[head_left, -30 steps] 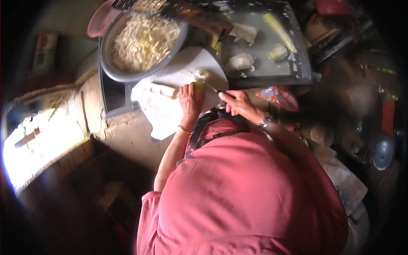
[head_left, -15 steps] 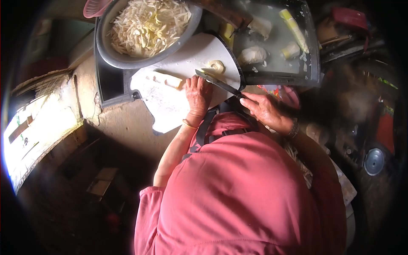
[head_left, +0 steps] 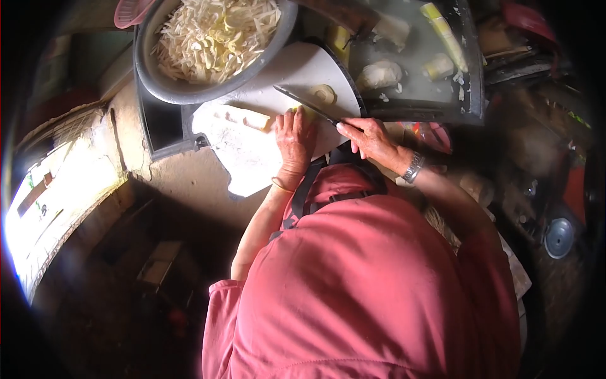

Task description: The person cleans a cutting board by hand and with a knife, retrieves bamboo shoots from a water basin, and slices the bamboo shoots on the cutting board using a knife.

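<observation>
My right hand [head_left: 372,140] grips the dark handle of a knife [head_left: 307,105], its blade slanting up and left over the white cutting board [head_left: 246,161]. My left hand [head_left: 295,140] presses its bent fingers on a pale yellow piece of bamboo shoot [head_left: 305,112], mostly hidden beneath them, close to the blade. Beyond the blade lies a ring-shaped cut piece [head_left: 324,95]. To the left of my left hand a longer whitish length of bamboo shoot [head_left: 247,118] lies on the board.
A grey basin [head_left: 150,79] full of pale cut strips stands at the board's far left. At the right, a dark-rimmed tray [head_left: 435,114] holds several shoot pieces and scraps. A pink basket [head_left: 130,11] shows at the upper left edge.
The knife and my right hand have moved left and slightly up, so the blade crosses above my left fingertips. My left hand stays nearly in place.
</observation>
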{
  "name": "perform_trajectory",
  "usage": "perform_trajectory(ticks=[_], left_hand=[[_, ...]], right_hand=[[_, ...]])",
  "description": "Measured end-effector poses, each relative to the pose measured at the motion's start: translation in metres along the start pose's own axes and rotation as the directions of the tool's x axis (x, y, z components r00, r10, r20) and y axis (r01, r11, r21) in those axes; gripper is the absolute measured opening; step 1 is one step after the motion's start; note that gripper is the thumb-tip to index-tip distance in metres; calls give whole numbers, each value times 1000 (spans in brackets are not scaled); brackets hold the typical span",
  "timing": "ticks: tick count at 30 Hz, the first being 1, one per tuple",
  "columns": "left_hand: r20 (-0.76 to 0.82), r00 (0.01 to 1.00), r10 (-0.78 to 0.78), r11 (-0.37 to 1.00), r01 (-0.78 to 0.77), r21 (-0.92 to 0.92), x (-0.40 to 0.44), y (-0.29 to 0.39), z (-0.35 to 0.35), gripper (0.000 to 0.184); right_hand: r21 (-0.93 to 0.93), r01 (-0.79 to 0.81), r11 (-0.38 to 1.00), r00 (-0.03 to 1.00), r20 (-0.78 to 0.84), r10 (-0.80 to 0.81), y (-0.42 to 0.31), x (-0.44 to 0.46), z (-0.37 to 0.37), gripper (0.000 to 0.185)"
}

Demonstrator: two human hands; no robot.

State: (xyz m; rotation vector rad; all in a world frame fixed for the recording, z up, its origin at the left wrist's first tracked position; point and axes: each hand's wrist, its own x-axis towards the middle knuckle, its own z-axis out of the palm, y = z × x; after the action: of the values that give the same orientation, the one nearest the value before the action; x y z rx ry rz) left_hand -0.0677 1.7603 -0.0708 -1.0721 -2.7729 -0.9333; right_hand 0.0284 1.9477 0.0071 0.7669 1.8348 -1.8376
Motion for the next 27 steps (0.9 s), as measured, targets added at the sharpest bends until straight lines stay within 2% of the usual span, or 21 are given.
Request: perform_trajectory(ticks=[4,6,10,17,20,23,27], left_hand=[[-14,1000,-24,1000,24,-15,-2,1,1,53],[-8,999,-36,999,36,-22,-1,1,1,51],[26,998,-51,999,51,-16,-3,-2,4,45],[8,999,-44,998,44,-35,-2,0,2,51],[-11,1000,-12,1000,12,5,-2,-1,4,55],[0,1000,23,1000,-23,15,-3,-6,4,54],[19,999,-26,999,27,-27,-4,2,-5,54]], right_hand=[[-25,22,999,1000,1,-22,-22,-35,-13,39],[-77,-48,996,999,12,49,-39,-58,-17,40],[-71,-3,997,999,46,6,-25,-70,-20,44],[-84,-45,995,996,70,51,-17,-40,-17,40],[5,-37,999,996,77,36,3,-6,-4,39],[-13,73,997,997,-11,-73,5,11,11,42],[64,136,989,990,33,-139,5,10,-3,42]])
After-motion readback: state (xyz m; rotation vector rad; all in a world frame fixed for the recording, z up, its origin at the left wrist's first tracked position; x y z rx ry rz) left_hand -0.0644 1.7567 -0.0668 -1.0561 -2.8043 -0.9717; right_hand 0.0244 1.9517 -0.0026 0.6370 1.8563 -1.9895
